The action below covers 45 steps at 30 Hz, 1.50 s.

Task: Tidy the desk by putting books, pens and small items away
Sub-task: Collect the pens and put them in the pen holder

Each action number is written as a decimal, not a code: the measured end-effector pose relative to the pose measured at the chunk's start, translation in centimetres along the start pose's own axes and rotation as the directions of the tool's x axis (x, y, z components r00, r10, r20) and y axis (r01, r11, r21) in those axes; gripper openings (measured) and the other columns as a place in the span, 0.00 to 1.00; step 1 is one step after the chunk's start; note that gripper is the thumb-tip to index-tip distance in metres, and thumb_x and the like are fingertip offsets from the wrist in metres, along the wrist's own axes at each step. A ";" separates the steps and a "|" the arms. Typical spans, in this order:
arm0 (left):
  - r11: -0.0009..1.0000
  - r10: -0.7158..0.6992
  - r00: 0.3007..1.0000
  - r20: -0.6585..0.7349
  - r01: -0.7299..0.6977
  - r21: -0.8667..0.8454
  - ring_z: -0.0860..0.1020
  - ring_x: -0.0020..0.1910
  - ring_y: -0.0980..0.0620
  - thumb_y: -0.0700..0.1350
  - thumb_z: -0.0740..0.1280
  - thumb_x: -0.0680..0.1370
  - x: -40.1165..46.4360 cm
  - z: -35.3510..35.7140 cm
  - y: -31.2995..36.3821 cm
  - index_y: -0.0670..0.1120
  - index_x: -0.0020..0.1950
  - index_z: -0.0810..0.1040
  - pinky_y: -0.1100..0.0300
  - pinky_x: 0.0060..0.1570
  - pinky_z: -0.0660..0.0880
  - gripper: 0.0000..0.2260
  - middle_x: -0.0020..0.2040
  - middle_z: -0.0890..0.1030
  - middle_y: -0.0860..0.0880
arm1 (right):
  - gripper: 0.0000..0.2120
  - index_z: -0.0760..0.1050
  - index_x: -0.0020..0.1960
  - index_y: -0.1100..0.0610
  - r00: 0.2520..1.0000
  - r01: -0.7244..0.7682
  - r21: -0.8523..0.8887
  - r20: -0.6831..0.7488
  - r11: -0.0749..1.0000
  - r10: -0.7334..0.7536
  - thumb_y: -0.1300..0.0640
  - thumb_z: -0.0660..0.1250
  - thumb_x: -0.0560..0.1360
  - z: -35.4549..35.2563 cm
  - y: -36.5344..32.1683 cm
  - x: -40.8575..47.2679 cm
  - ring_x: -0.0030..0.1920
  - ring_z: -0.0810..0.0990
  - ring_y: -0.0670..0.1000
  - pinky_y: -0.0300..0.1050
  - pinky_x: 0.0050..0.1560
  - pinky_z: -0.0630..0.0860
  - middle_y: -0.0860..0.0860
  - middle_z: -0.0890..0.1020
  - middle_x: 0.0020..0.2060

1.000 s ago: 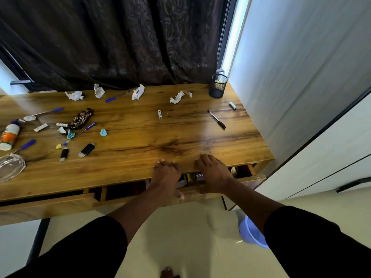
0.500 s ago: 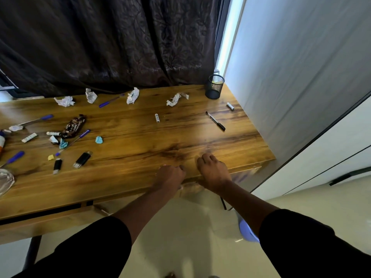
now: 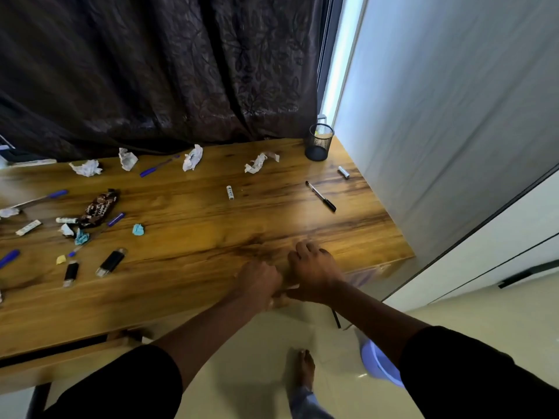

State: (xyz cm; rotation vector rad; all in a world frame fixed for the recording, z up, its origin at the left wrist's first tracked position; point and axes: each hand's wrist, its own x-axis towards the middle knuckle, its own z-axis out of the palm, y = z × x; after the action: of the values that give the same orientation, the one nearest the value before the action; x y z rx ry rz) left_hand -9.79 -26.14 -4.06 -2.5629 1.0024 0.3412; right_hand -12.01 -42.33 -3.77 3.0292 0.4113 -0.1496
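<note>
Head view. Both hands at the front edge of the wooden desk (image 3: 211, 237), side by side, touching. Left hand (image 3: 259, 279): fingers curled over the edge, contents not discernible. Right hand (image 3: 314, 273): fingers together, laid flat on the desktop, thumb below the edge. Drawer front beneath the hands blurred; position not determinable.

Task items on the desk: black pen (image 3: 320, 196) beyond the right hand; mesh pen holder (image 3: 319, 142) at the far right corner; crumpled papers (image 3: 192, 157) along the far edge; blue pens (image 3: 158, 166), USB sticks (image 3: 110, 263) and snack wrapper (image 3: 98, 208) toward the left end.

Step in hand, judged: finishing at the drawer. Next move: reach for the black pen, pinch, transfer to the holder.
</note>
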 end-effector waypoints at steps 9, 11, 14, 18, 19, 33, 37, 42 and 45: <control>0.860 -0.153 0.988 0.020 0.143 -0.490 0.81 0.44 0.51 0.66 0.64 0.76 4.6 -4.7 -6.7 0.48 0.39 0.79 0.55 0.42 0.76 0.22 0.44 0.83 0.52 | 0.09 0.80 0.54 0.47 0.949 -0.307 0.382 0.051 0.872 0.311 0.49 0.71 0.74 -3.1 10.2 6.8 0.55 0.81 0.52 0.45 0.51 0.79 0.48 0.81 0.53; 0.761 -0.216 0.976 0.000 0.168 -0.626 0.82 0.40 0.54 0.63 0.66 0.77 5.3 -5.2 -7.3 0.48 0.40 0.83 0.54 0.43 0.80 0.20 0.39 0.84 0.53 | 0.14 0.77 0.59 0.50 0.917 -0.355 0.378 -0.035 0.855 0.396 0.50 0.71 0.75 -2.7 12.0 8.1 0.57 0.79 0.55 0.47 0.50 0.77 0.51 0.77 0.55; 0.656 -0.307 0.952 -0.023 0.194 -0.730 0.82 0.39 0.55 0.60 0.66 0.77 6.6 -5.5 -7.6 0.48 0.42 0.84 0.55 0.44 0.80 0.17 0.39 0.85 0.53 | 0.19 0.73 0.63 0.53 0.876 -0.444 0.371 -0.011 0.816 0.482 0.52 0.71 0.74 -2.1 14.1 10.1 0.59 0.76 0.58 0.50 0.49 0.76 0.54 0.75 0.57; 0.527 -0.394 0.919 -0.003 0.224 -0.820 0.80 0.47 0.61 0.60 0.67 0.77 8.1 -5.1 -8.2 0.55 0.48 0.85 0.58 0.46 0.78 0.12 0.48 0.84 0.60 | 0.19 0.72 0.62 0.53 0.860 -0.503 0.334 0.111 0.797 0.497 0.51 0.70 0.74 -1.8 16.2 12.7 0.58 0.77 0.59 0.48 0.46 0.73 0.54 0.75 0.58; 0.512 -0.399 0.917 0.008 0.230 -0.828 0.79 0.47 0.61 0.60 0.68 0.77 8.5 -5.1 -8.4 0.55 0.49 0.85 0.59 0.46 0.77 0.11 0.48 0.84 0.60 | 0.17 0.73 0.60 0.52 0.863 -0.503 0.326 0.136 0.800 0.487 0.51 0.71 0.73 -1.9 16.6 13.3 0.57 0.79 0.58 0.47 0.45 0.72 0.54 0.77 0.56; -0.760 -0.156 0.887 0.434 0.173 -0.627 0.84 0.57 0.39 0.72 0.52 0.79 11.4 -2.3 -11.6 0.40 0.64 0.80 0.45 0.52 0.83 0.38 0.59 0.85 0.39 | 0.08 0.80 0.43 0.49 0.994 0.061 0.659 -0.105 0.750 0.011 0.61 0.72 0.67 -2.9 14.0 17.7 0.45 0.80 0.50 0.44 0.39 0.75 0.47 0.82 0.43; -0.816 -0.047 0.939 0.340 0.160 -0.556 0.79 0.65 0.36 0.72 0.57 0.77 9.7 -1.0 -13.0 0.41 0.71 0.75 0.41 0.63 0.77 0.39 0.66 0.80 0.38 | 0.06 0.81 0.50 0.52 0.926 0.378 0.579 -0.235 0.722 -0.297 0.60 0.72 0.73 -3.9 10.5 18.8 0.50 0.78 0.49 0.44 0.47 0.76 0.49 0.81 0.49; -0.844 0.043 0.964 0.264 0.177 -0.507 0.80 0.59 0.36 0.72 0.61 0.76 7.3 -0.1 -14.4 0.39 0.67 0.79 0.44 0.58 0.78 0.39 0.59 0.82 0.38 | 0.03 0.83 0.47 0.58 0.792 0.607 0.502 -0.319 0.616 -0.521 0.61 0.73 0.72 -5.5 4.3 20.5 0.46 0.77 0.49 0.38 0.43 0.70 0.53 0.82 0.44; -0.868 0.000 0.966 0.260 0.129 -0.479 0.81 0.47 0.41 0.73 0.59 0.76 6.1 0.3 -15.9 0.39 0.60 0.81 0.52 0.46 0.77 0.37 0.50 0.81 0.40 | 0.05 0.84 0.46 0.59 0.758 0.644 0.534 -0.346 0.548 -0.553 0.64 0.73 0.70 -6.6 0.8 22.0 0.48 0.81 0.53 0.48 0.48 0.76 0.54 0.83 0.46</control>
State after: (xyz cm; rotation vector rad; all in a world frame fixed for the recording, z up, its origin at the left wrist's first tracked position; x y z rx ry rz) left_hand 5.50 -18.89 -2.56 -3.6933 -1.2094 3.1227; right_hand 9.86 -36.71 0.49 3.3495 1.7644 -0.1334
